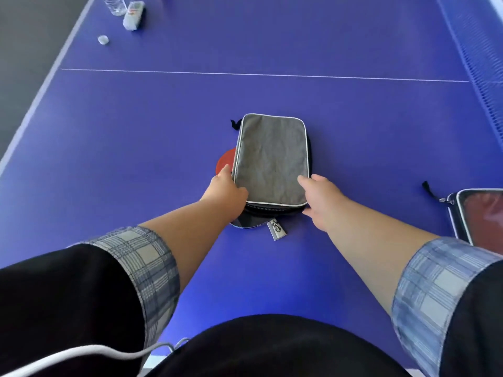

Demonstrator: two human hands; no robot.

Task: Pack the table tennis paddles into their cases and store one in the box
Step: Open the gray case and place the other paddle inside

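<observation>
The scene is lit brightly and evenly, and the blue table (353,118) is rendered in saturated colour. A brighter patch of blue is seen on the near surface between the forearms. Soft, short shadows are cast under the grey case (272,159) on its right and near sides. Glare is seen on the glossy second case (481,213) at the right edge. Straight table lines are bent by wide-angle distortion toward the frame edges. The bottle (114,4) and the net (484,63) in the far corners are rendered softly, with slight blur.
</observation>
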